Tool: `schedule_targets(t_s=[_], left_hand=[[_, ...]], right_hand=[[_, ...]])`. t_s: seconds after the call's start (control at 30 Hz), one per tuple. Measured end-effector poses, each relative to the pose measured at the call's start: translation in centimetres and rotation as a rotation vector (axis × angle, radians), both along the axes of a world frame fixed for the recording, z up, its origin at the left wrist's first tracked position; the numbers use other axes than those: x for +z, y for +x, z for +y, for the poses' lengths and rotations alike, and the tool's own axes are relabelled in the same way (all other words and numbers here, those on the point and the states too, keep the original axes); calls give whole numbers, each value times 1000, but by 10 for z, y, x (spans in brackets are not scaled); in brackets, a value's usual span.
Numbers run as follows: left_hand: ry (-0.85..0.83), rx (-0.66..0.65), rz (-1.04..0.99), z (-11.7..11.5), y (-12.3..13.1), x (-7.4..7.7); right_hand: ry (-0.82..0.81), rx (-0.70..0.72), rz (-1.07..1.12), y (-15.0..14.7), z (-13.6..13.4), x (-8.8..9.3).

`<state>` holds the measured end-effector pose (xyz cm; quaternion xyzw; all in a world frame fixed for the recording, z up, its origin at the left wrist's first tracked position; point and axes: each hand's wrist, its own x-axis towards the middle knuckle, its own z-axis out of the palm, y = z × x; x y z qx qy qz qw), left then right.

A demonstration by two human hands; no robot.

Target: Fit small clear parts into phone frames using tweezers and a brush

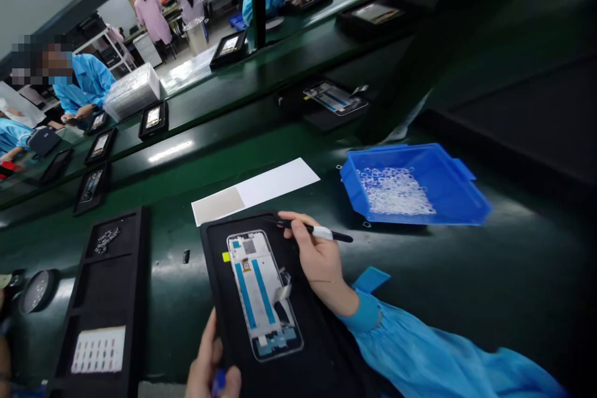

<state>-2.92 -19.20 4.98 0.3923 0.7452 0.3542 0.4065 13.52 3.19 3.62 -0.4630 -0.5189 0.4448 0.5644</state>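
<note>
A phone frame (263, 292) with two blue strips, a loose ribbon cable and a yellow tab lies in a black foam tray (321, 342). My left hand (209, 360) grips the tray's lower left edge; something small and blue shows at its fingers, too hidden to name. In my right hand (321, 258), closed in a pinch, are black tweezers (321, 232) with a white band. Their tips point left over the tray's top edge, above the phone frame. Whether the tips hold anything is too small to tell.
A blue bin (461, 199) of small clear rings stands at right. Beyond the tray lies a white card strip (280, 183). A compartmented black tray (100, 286) with small parts and a round dish (37, 291) are at left. Trays with phones line the conveyor; co-workers sit across.
</note>
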Motion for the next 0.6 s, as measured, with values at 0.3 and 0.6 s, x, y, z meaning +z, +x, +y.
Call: schedule_targets(t_s=[0.3, 0.6], left_hand=[[91, 381, -70, 189, -99, 74], [140, 451, 139, 253, -164, 73]], right_hand=[[-33, 87, 31, 10, 22, -15], [-4, 315, -343, 10, 18, -17]])
